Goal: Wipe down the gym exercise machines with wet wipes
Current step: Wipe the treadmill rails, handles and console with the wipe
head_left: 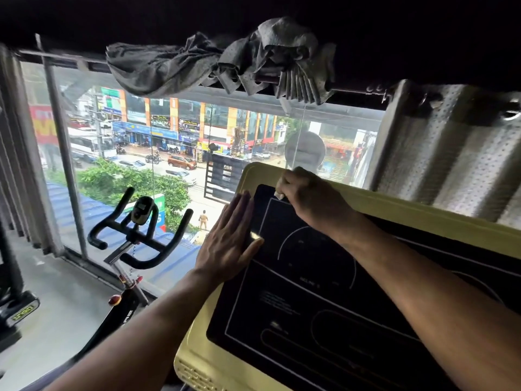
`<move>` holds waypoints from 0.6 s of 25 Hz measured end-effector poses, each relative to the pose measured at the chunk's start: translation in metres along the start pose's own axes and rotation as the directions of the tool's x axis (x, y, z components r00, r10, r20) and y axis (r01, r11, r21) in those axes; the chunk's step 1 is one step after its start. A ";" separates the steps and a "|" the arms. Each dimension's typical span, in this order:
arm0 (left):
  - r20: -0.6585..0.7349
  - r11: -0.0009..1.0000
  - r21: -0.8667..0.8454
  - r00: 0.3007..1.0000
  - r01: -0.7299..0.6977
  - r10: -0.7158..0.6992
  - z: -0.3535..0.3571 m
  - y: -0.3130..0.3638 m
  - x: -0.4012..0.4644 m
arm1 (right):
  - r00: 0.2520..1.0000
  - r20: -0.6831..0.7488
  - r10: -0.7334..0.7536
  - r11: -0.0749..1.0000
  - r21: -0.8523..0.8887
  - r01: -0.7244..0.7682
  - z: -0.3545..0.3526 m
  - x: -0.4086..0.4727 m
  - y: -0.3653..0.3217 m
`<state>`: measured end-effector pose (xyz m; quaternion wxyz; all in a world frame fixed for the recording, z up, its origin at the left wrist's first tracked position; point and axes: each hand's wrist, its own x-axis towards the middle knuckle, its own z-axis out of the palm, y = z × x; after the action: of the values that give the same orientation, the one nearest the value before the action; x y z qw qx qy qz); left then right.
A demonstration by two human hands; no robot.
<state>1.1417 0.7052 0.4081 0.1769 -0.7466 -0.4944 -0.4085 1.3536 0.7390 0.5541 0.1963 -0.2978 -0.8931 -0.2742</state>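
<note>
A treadmill console (pixel 197 348) with a pale yellow frame and a black display panel (pixel 296 292) fills the lower right. My left hand (pixel 228 238) lies flat with fingers together on the console's left edge, holding nothing. My right hand (pixel 307 193) is closed near the console's top left corner, pressing a small white wet wipe (pixel 279 195) against the corner of the black panel. Only a bit of the wipe shows under the fingers.
A black spin bike (pixel 135 238) with curved handlebars stands to the left by the large window (pixel 169 142). A bunched grey curtain (pixel 214 60) hangs on the rod above; another curtain panel (pixel 451 153) hangs at right. Grey floor lies at lower left.
</note>
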 end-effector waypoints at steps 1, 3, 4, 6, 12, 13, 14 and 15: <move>0.005 1.000 0.003 1.000 0.000 0.000 0.001 -0.001 0.000 | 1.000 0.013 -0.006 1.000 -0.003 0.006 -0.004 -0.009 0.006; 0.005 1.000 0.016 1.000 0.002 -0.002 0.001 -0.001 0.001 | 0.998 -0.016 0.056 0.998 -0.021 -0.057 -0.008 -0.005 0.015; 0.012 1.000 0.030 1.000 -0.002 0.001 0.001 0.000 0.001 | 0.992 -0.060 0.108 0.994 -0.003 -0.109 -0.009 0.002 0.015; 0.042 0.997 0.071 0.999 -0.001 -0.002 0.000 0.002 0.000 | 0.979 -0.095 0.180 0.983 0.065 -0.174 -0.006 0.008 0.004; 0.104 0.993 0.117 0.994 0.019 -0.031 -0.006 0.040 -0.004 | 0.988 -0.103 0.115 0.992 0.065 -0.109 -0.007 -0.031 0.016; 0.123 0.997 0.068 0.992 0.025 -0.033 -0.003 0.059 -0.002 | 0.969 -0.144 0.200 0.977 0.102 -0.186 -0.011 -0.027 0.022; 0.136 0.999 0.024 0.990 0.031 -0.034 0.002 0.080 -0.002 | 0.951 -0.163 0.264 0.960 0.143 -0.242 -0.015 -0.024 0.022; 0.147 0.999 0.006 0.989 0.031 -0.032 0.009 0.099 -0.003 | 0.943 -0.153 0.296 0.949 0.163 -0.271 -0.014 -0.021 0.018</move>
<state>1.2324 0.6650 0.4147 0.1349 -0.7665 -0.5185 -0.3543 1.3839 0.7337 0.5611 0.3318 -0.3839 -0.8370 -0.2051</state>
